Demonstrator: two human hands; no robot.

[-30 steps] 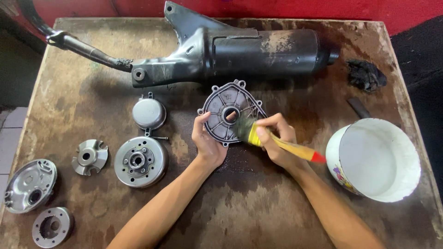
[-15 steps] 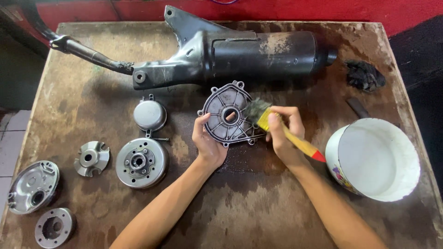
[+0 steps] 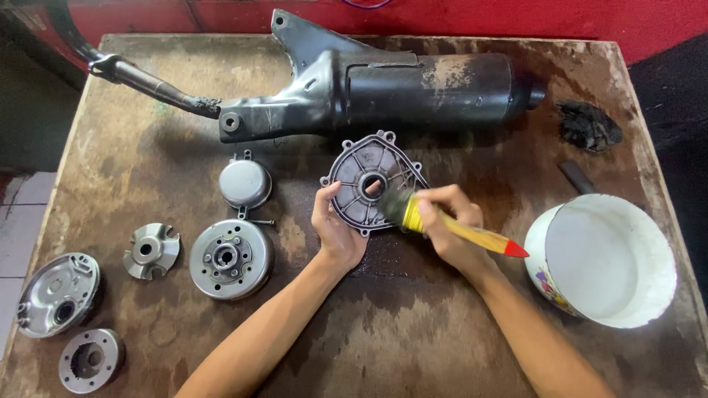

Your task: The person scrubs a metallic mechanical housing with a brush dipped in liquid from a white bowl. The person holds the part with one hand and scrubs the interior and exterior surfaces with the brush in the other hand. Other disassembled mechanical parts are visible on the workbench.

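- Stained wooden table (image 3: 413,339) bears everything; a black exhaust (image 3: 383,85) lies at 12 o'clock
- left hand (image 3: 335,228) grips the cover (image 3: 369,184) at table centre, a finger through its hole
- right hand (image 3: 450,225) grasps a brush (image 3: 442,225), bristles on the cover
- white pot (image 3: 601,258) at 3 o'clock, flywheel (image 3: 230,258) at 9

We count one ribbed cover plate (image 3: 372,179), one paintbrush (image 3: 442,226), one white bowl (image 3: 605,262) and one black exhaust muffler (image 3: 383,92). Loose round metal parts on the table (image 3: 413,332): five. We log one dark rag (image 3: 588,125). Hands: two, left (image 3: 335,225) and right (image 3: 450,221).
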